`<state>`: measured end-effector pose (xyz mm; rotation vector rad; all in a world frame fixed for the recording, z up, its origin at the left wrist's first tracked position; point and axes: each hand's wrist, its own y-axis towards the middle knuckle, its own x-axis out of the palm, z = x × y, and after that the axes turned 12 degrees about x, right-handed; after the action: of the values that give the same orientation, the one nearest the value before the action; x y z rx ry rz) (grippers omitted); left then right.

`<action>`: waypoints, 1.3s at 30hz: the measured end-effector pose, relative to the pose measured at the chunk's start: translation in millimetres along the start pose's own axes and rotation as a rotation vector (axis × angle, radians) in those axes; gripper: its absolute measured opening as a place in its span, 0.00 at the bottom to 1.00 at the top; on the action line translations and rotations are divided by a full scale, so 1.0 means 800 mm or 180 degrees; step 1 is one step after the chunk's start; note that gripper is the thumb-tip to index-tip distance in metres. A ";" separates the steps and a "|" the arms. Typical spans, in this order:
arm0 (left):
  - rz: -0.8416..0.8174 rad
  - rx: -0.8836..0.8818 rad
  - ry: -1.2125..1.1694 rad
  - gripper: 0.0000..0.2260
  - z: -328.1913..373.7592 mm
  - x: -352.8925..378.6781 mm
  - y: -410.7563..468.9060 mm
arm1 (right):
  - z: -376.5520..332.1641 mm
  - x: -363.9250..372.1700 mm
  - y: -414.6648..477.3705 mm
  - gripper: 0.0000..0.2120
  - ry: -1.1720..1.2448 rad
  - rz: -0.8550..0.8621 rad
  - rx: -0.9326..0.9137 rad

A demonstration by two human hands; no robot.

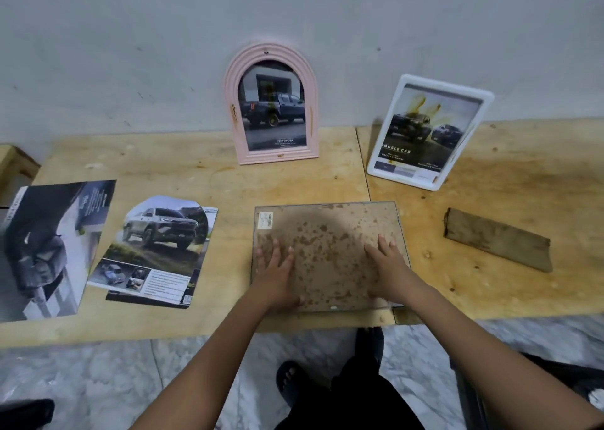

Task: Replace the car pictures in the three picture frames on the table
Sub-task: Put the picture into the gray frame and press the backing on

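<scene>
A pale grey wall (pixel 130 54), scuffed with small dark marks, rises straight behind the bench (pixel 163 175). The bench is light plywood, stained in places, its two boards meeting at a seam (pixel 362 168) right of middle. Below its front edge lies a floor (pixel 98 380) of grey-white marbled stone, under soft, even light.

Both hands (pixel 276 277) flat on face-down frame (pixel 330 233)
</scene>
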<state>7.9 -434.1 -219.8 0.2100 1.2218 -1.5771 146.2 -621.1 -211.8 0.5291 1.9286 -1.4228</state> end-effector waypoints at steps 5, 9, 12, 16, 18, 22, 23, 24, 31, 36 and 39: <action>-0.0042 0.0013 0.0096 0.48 0.002 0.005 0.002 | 0.006 0.014 -0.017 0.47 0.0071 0.0163 0.0034; 0.0096 -0.0015 0.0135 0.44 0.000 0.006 0.004 | 0.006 0.005 -0.015 0.42 -0.0286 0.0359 -0.0081; 0.1549 0.0187 -0.0316 0.21 -0.009 0.001 -0.001 | 0.012 -0.010 -0.009 0.27 0.0126 0.0807 0.0114; 0.2155 -0.0290 -0.0049 0.10 -0.025 0.006 -0.005 | 0.028 -0.010 -0.008 0.33 0.0470 0.1216 0.0895; 0.2043 -0.0505 -0.0025 0.10 -0.027 0.011 -0.002 | 0.029 -0.002 -0.005 0.33 0.0642 0.1050 0.0981; 0.2185 -0.0741 -0.0277 0.08 -0.021 0.011 0.005 | 0.028 -0.001 -0.001 0.33 0.1052 0.1012 0.1023; 0.2271 -0.0794 -0.0328 0.08 -0.019 0.012 0.007 | 0.029 0.000 0.000 0.33 0.1126 0.1032 0.0996; 0.2390 -0.0807 -0.0351 0.08 -0.018 0.013 0.007 | 0.029 0.002 0.000 0.33 0.1186 0.1089 0.0937; 0.3572 -0.0701 -0.1775 0.15 0.018 -0.021 -0.012 | 0.024 -0.005 -0.018 0.26 0.2609 0.1946 0.0142; 0.3908 -0.0134 -0.2669 0.16 0.046 -0.044 -0.041 | 0.031 -0.015 -0.037 0.20 0.3959 0.2188 -0.0486; 0.3279 0.0007 -0.3371 0.13 0.036 -0.034 -0.049 | 0.048 -0.010 -0.038 0.18 0.5188 0.1569 -0.0814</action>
<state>0.4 -443.8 -165.4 -0.0266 0.1582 -0.5696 142.1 -666.8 -192.2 2.2866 2.6214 -0.1896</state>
